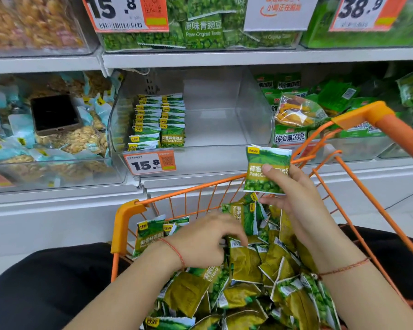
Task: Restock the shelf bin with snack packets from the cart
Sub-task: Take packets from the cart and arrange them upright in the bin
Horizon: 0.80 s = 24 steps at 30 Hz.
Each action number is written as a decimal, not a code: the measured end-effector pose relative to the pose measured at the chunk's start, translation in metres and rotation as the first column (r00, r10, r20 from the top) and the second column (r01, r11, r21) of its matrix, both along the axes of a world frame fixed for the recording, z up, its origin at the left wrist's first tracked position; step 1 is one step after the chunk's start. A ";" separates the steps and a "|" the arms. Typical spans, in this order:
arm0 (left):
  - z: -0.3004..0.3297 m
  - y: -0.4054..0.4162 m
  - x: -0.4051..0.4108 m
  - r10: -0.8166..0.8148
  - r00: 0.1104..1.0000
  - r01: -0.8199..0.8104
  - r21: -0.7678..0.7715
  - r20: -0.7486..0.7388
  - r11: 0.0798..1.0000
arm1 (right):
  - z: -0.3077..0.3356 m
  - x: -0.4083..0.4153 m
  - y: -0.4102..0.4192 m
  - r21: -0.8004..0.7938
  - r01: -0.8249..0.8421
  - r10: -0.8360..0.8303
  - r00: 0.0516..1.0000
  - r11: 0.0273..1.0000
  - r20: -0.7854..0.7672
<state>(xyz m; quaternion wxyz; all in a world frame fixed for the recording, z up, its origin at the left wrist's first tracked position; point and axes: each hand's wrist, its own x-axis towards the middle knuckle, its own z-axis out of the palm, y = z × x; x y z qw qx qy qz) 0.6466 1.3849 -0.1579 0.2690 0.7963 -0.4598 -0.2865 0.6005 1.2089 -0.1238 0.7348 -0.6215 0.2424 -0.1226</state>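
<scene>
Loose packets (246, 270) under left hand (200, 239), fingers curled, grip unclear. Right hand (293, 186) pinches upright packet (267, 172); bin (212, 129) ahead-left.

Bright even light, soft focus, edges bowed by wide lens

White shop shelving (224, 58) across twelve o'clock, pale floor tiles (405, 215) at three o'clock, orange price tags (150, 163) clipped along shelf edges.
</scene>
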 end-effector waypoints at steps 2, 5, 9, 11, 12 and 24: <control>-0.007 -0.005 -0.005 -0.108 0.993 0.111 0.124 -0.037 0.986 | 0.001 0.000 -0.001 0.054 0.035 -0.035 0.999 0.998 -0.003; -0.010 -0.011 -0.010 -0.182 0.983 0.180 0.183 -0.008 0.967 | 0.002 0.000 -0.004 0.105 0.061 -0.063 0.998 0.993 0.010; -0.019 -0.014 -0.008 -0.152 0.964 0.126 0.129 0.217 0.984 | 0.004 -0.002 0.000 0.092 0.053 -0.053 0.999 0.994 0.001; -0.019 -0.014 -0.003 -0.090 0.974 0.077 0.068 0.208 0.995 | 0.004 -0.002 0.000 0.076 0.069 -0.069 0.998 0.995 0.002; -0.016 -0.012 0.001 -0.054 0.987 0.046 0.053 0.152 0.998 | 0.005 -0.002 0.000 0.065 0.076 -0.076 0.997 0.995 0.005; 0.025 0.013 0.028 0.169 0.686 -0.535 -0.333 -0.708 0.776 | 0.001 -0.005 0.014 0.047 -0.172 0.171 0.985 0.984 0.028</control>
